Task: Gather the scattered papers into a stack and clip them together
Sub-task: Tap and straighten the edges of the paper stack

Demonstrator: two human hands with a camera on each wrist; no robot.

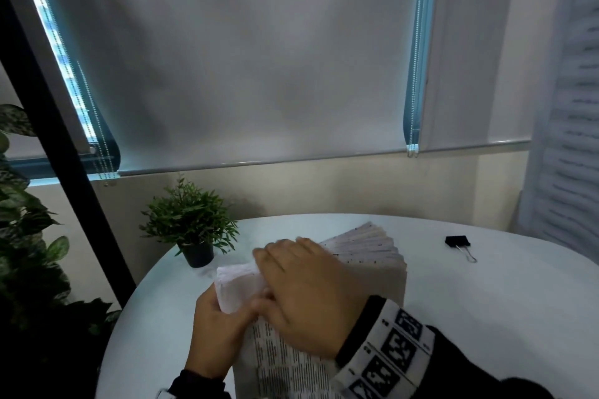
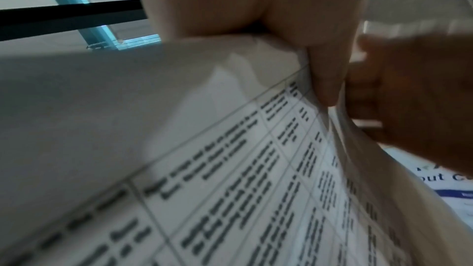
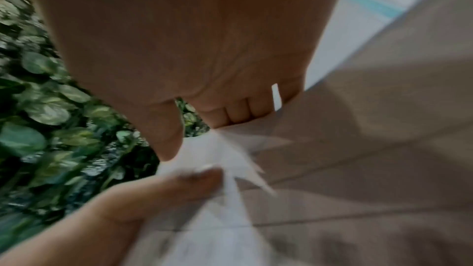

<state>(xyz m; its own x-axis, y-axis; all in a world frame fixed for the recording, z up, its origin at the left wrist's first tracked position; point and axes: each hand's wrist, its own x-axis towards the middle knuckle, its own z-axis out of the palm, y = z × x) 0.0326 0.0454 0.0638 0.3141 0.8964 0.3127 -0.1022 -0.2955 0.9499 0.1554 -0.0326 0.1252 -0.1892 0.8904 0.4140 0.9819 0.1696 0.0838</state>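
A thick stack of printed papers (image 1: 366, 256) stands tilted on the round white table (image 1: 486, 317), with its top edges fanned out. My left hand (image 1: 223, 317) pinches the stack's near left corner, thumb on the printed sheet (image 2: 230, 169). My right hand (image 1: 275, 272) lies across the top of the stack, its fingers curled over the far left edge and its thumb against the papers (image 3: 358, 169). A black binder clip (image 1: 458, 243) lies on the table to the right, apart from both hands. The stack's bottom edge is hidden behind my right sleeve.
A small potted plant (image 1: 194, 236) stands at the table's back left, close to the papers. A larger leafy plant (image 1: 29, 236) and a black post (image 1: 81, 188) are beyond the left rim. Bare white tabletop lies between the stack and the clip.
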